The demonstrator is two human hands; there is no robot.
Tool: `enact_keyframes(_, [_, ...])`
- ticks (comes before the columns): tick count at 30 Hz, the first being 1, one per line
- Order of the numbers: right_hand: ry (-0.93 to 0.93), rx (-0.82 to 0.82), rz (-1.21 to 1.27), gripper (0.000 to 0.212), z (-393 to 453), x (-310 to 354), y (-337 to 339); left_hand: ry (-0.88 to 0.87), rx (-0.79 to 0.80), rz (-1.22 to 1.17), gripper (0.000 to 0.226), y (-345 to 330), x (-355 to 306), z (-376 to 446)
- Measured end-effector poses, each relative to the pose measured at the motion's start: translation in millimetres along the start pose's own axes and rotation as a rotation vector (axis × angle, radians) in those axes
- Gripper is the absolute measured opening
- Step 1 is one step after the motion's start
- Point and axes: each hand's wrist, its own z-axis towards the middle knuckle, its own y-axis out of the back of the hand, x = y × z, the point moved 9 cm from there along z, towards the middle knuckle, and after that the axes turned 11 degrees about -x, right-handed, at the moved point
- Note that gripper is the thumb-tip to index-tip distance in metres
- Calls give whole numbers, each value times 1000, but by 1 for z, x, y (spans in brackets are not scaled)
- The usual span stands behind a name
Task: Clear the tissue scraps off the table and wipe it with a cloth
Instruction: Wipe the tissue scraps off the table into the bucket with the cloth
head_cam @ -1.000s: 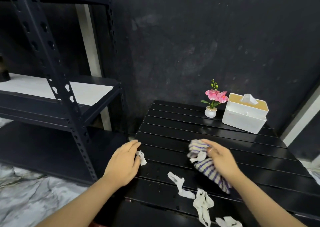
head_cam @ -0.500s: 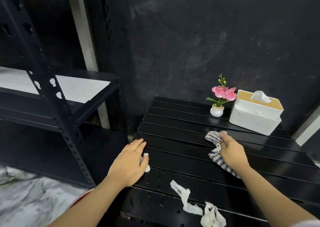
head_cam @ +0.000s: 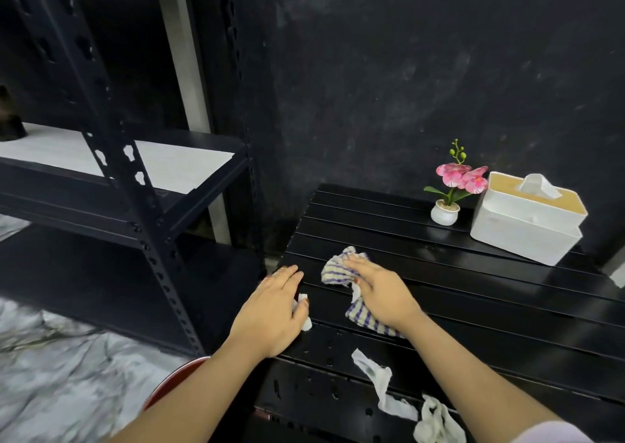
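Note:
My right hand [head_cam: 382,292] presses a striped purple-and-cream cloth [head_cam: 338,270] flat on the black slatted table [head_cam: 473,293], near its left side, with a small white tissue bit [head_cam: 355,293] caught under the thumb. My left hand [head_cam: 274,310] lies palm down at the table's left edge, fingers over a white tissue scrap [head_cam: 304,310]. A long torn scrap [head_cam: 378,385] and a crumpled one [head_cam: 436,422] lie on the near part of the table, between my forearms.
A white tissue box [head_cam: 527,219] and a small potted pink flower [head_cam: 449,189] stand at the table's back right. A black metal shelf rack [head_cam: 128,185] stands to the left. A red round rim [head_cam: 176,378] shows below my left forearm, over a marbled floor.
My right hand has swept the cloth first toward the back right, then left across the table, close to my left hand. My left hand stays on its scrap at the edge.

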Motion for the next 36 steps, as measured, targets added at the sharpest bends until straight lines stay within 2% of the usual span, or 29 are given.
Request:
enact_keyframes(5, [84,59,-4,42,-19,25,-10,16,-2,-11,53,2,0,-1])
enact_keyframes(15, [125,148,73,40,-56,47,-15,48,7,-54,49,2,3,-1])
enact_keyframes(20, [66,159,143,41,-64,49,-9,60,22,-59,48,4,2,-2])
enact_keyframes(25, [-128,-63,214,44,-68,30,35,56,72,-76,47,11,-5,-8])
enact_keyframes(30, [-312,-312,97,42,-97,-13,107,35,64,-71,47,26,-13,-26])
enact_keyframes(36, [-475,-402,-86,39,-167,-51,168,-5,41,-13,51,35,-25,-71])
